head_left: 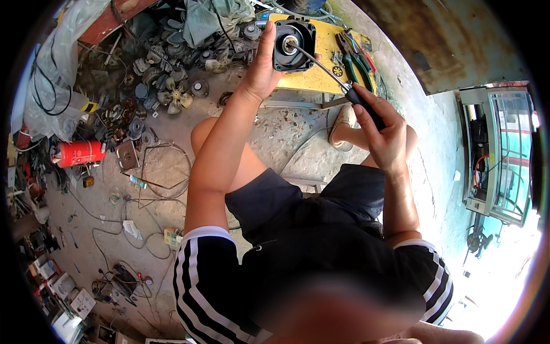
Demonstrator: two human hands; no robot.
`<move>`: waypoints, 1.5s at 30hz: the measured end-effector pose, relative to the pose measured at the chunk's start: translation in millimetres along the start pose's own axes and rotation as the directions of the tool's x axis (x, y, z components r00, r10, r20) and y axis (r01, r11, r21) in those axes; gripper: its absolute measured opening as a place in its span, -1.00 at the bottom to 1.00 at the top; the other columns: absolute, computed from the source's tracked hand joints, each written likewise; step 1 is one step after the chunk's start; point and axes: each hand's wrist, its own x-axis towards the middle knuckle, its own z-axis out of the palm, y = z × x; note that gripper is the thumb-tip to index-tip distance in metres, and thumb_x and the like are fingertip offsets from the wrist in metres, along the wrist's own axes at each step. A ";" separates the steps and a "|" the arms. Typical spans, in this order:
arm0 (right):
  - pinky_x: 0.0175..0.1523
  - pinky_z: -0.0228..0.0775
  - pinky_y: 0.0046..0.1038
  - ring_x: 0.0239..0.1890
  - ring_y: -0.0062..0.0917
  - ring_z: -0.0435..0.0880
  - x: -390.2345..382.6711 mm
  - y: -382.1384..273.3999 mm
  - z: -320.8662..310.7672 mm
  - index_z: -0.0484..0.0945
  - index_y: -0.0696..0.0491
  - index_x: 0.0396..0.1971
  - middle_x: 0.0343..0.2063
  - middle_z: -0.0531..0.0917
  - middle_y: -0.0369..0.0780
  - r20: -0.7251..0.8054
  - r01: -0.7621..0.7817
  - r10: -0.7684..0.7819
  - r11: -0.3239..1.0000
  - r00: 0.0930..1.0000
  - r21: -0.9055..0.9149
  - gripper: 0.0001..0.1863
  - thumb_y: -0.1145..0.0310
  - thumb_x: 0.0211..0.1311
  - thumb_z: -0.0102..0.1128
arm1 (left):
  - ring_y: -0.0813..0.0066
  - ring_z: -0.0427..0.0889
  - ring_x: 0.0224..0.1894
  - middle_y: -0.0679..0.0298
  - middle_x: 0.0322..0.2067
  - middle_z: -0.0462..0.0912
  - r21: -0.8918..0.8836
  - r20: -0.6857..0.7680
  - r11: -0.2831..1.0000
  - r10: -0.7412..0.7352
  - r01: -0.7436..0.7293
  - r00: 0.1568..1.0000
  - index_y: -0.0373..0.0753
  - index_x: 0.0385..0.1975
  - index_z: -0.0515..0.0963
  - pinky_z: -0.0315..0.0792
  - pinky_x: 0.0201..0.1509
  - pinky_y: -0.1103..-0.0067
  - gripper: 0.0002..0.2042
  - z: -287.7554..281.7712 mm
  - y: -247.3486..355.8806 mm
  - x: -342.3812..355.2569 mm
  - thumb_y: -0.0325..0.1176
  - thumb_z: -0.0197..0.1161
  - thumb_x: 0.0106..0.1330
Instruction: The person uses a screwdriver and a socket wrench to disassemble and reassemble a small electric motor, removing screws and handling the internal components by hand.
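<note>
My left hand [263, 69] is closed on the left edge of a black square motor housing [309, 43], held up over the yellow table, its round hollow facing me. Inside the hollow sits a pale ring-shaped centre [286, 44]. In my right hand [382, 129] is a screwdriver [326, 70] with a long metal shaft and a dark handle. Its tip reaches the ring in the middle of the housing. Green-handled pliers [356, 60] lie on the yellow table [298, 83] to the right of the housing, alongside red-handled pliers [369, 61].
A heap of small motors and fan parts [172, 63] covers the floor at the far left. Nearer are a red canister [80, 153] and loose cables [140, 229]. A glass-fronted cabinet [498, 155] stands on the right, below a rusty panel [452, 46].
</note>
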 end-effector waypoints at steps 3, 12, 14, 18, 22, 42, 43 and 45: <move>-0.22 0.38 -0.60 -0.41 -0.67 0.55 -3.5 9.1 4.7 0.59 0.14 0.07 -0.43 0.64 -0.29 -0.024 -0.009 0.010 0.999 1.000 0.046 -0.63 0.38 0.28 0.28 | 0.11 0.60 0.08 0.04 0.07 0.57 -0.018 0.038 1.000 -0.007 0.007 0.999 -0.36 0.17 0.39 0.42 0.29 0.16 -0.24 -0.1 2.0 0.2 0.31 -0.21 0.41; -0.39 0.40 -0.75 -0.25 -0.71 0.48 -13.2 14.6 -3.1 0.21 0.15 0.36 -0.05 0.52 -0.19 0.572 -0.645 0.311 0.233 0.759 0.728 -0.41 0.43 0.36 0.11 | 0.08 0.63 0.04 -0.06 -0.02 0.61 -0.385 0.106 0.914 -0.094 0.128 0.990 -0.42 0.11 0.39 0.52 0.20 0.10 -0.42 0.4 20.3 -3.1 0.03 -0.09 0.39; -0.51 0.33 -0.82 -0.30 -0.73 0.43 -11.9 19.2 -0.6 0.17 0.12 0.38 -0.08 0.50 -0.18 0.684 -0.685 0.194 -0.073 0.703 0.725 -0.40 0.42 0.39 0.08 | 0.07 0.64 0.04 -0.06 -0.03 0.62 -0.302 0.096 0.945 -0.097 0.122 0.991 -0.41 0.13 0.38 0.53 0.18 0.14 -0.39 4.0 19.6 -4.0 0.08 -0.06 0.40; -0.60 0.03 -0.88 -0.42 -0.80 0.30 -15.7 13.7 7.4 0.13 0.03 0.42 -0.18 0.48 -0.21 0.645 -0.673 0.216 0.091 0.733 0.734 -0.41 0.41 0.44 0.02 | 0.03 0.64 0.04 -0.09 -0.03 0.62 -0.189 0.115 0.973 -0.113 0.133 0.987 -0.41 0.15 0.37 0.55 0.15 0.22 -0.35 -1.3 18.7 -1.7 0.15 -0.01 0.40; -0.54 0.02 -0.80 -0.50 -0.80 0.28 -20.1 12.3 18.5 0.23 0.07 0.38 -0.29 0.51 -0.31 0.469 -0.549 0.288 0.494 0.835 0.675 -0.46 0.37 0.45 0.03 | -0.03 0.65 0.02 -0.14 -0.01 0.61 -0.264 0.088 0.953 -0.132 0.151 0.987 -0.36 0.16 0.38 0.55 0.14 0.24 -0.40 1.6 23.6 -2.6 0.09 0.04 0.40; -0.58 -0.07 -0.81 -0.56 -0.84 0.19 -21.0 29.3 28.6 0.28 -0.05 0.36 -0.39 0.44 -0.39 0.671 -0.688 0.297 -0.062 0.679 0.723 -0.50 0.33 0.47 0.04 | 0.02 0.60 0.02 -0.03 0.00 0.58 -0.298 0.054 0.937 -0.174 0.182 0.983 -0.14 0.10 0.45 0.29 0.29 -0.09 -0.32 10.5 -6.4 9.8 0.36 -0.01 0.30; -0.58 -0.07 -0.80 -0.56 -0.84 0.19 -21.1 29.2 28.7 0.30 -0.05 0.36 -0.41 0.44 -0.39 0.712 -0.681 0.247 -0.210 0.657 0.701 -0.51 0.32 0.47 0.05 | 0.02 0.60 0.01 -0.03 0.00 0.58 -0.306 0.056 0.934 -0.176 0.185 0.983 -0.15 0.10 0.45 0.29 0.29 -0.09 -0.32 9.2 -8.7 10.6 0.36 -0.01 0.30; -0.58 -0.07 -0.79 -0.57 -0.84 0.19 -24.0 16.9 32.6 0.30 -0.05 0.36 -0.41 0.44 -0.39 0.555 -0.638 0.362 0.169 0.749 0.751 -0.51 0.31 0.47 0.05 | 0.03 0.60 0.02 -0.03 0.00 0.58 -0.352 0.087 0.917 -0.166 0.187 0.982 -0.15 0.10 0.44 0.30 0.28 -0.08 -0.32 7.6 -10.2 12.1 0.36 -0.01 0.31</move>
